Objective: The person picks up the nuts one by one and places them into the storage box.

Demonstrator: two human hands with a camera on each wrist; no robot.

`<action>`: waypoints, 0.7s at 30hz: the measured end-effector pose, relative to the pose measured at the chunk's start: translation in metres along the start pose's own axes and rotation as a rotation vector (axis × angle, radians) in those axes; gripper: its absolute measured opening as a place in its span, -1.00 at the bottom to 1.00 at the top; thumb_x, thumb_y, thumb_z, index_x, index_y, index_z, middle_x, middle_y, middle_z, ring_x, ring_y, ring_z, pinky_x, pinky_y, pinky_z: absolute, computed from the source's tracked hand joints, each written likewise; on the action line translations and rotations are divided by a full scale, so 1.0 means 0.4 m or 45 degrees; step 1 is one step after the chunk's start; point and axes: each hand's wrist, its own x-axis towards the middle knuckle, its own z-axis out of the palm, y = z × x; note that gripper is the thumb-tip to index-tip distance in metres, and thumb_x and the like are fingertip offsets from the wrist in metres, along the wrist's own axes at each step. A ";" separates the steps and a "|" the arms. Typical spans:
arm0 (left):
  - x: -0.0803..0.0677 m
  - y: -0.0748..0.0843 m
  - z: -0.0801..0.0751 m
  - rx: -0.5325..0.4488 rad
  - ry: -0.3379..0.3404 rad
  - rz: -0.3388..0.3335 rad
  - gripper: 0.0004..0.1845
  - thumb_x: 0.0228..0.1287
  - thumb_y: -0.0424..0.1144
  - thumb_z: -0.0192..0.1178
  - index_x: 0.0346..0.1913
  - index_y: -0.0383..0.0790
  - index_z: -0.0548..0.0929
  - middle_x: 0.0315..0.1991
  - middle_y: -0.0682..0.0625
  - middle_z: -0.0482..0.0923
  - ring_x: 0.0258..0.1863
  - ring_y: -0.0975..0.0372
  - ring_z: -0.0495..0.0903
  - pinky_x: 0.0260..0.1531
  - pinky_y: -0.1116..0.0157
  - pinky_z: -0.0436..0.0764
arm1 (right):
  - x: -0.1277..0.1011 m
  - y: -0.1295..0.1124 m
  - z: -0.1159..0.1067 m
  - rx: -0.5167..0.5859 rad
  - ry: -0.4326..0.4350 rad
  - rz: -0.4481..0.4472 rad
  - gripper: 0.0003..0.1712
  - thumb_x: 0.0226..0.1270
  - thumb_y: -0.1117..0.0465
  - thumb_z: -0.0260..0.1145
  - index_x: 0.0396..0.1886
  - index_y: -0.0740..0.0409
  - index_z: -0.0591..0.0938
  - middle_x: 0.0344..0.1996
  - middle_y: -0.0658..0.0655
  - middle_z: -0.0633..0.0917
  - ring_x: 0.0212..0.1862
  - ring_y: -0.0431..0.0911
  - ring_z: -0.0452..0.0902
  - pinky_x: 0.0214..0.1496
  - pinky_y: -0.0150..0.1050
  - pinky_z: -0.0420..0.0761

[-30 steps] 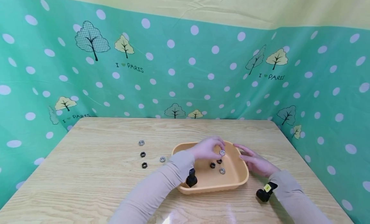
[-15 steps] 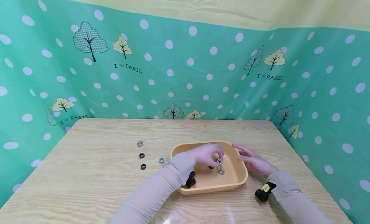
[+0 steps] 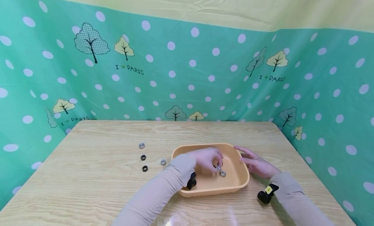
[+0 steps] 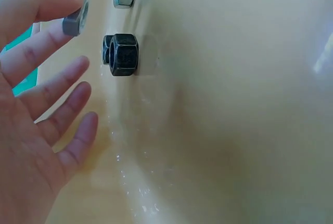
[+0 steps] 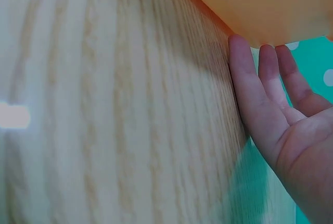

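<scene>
My left hand (image 3: 205, 157) reaches down into a shallow orange plastic basin (image 3: 210, 191). Between its thumb and index finger it pinches a silver hex nut (image 4: 76, 21); the other fingers are spread. A second silver nut (image 3: 223, 173) lies on the basin floor beside the fingertips. Two black nuts (image 4: 124, 54) sit close together there, showing in the left wrist view and mostly hidden behind the hand in the head view. Against the basin's right side rests my right hand (image 3: 258, 164), fingers extended, fingertips touching the outer wall (image 5: 250, 21).
Left of the basin on the wooden table (image 3: 96, 187) lie a silver nut (image 3: 142, 145) at the back, a black nut (image 3: 143, 157), another black nut (image 3: 144, 168) and a silver nut (image 3: 163, 162) nearer the basin. A green dotted curtain (image 3: 181, 73) encloses the table's back and sides.
My left hand has lowered the pinched silver nut from near the basin's back wall toward its floor, moving nearer and slightly left. The right hand stays at the basin's side.
</scene>
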 end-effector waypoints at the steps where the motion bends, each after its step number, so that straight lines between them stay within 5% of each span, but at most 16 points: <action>1: 0.002 0.000 0.001 0.016 -0.011 -0.005 -0.91 0.02 -0.26 0.37 -0.36 -0.06 0.69 0.13 0.02 0.48 0.17 0.27 0.40 0.21 0.51 0.30 | 0.000 0.001 -0.001 0.001 -0.003 -0.003 -0.25 0.45 0.08 0.05 0.50 -0.02 -0.05 0.45 0.44 -0.08 0.23 -0.02 0.42 0.14 -0.08 0.55; 21: -0.010 0.009 0.005 0.177 -0.096 -0.038 -0.91 -0.08 -0.16 0.40 -0.44 0.12 0.75 0.15 0.12 0.46 0.16 0.28 0.30 0.09 0.56 0.28 | 0.004 0.001 -0.002 0.019 0.011 0.011 -0.24 0.43 0.08 0.06 0.50 -0.01 -0.06 0.42 0.48 -0.05 0.22 0.03 0.43 0.13 -0.02 0.56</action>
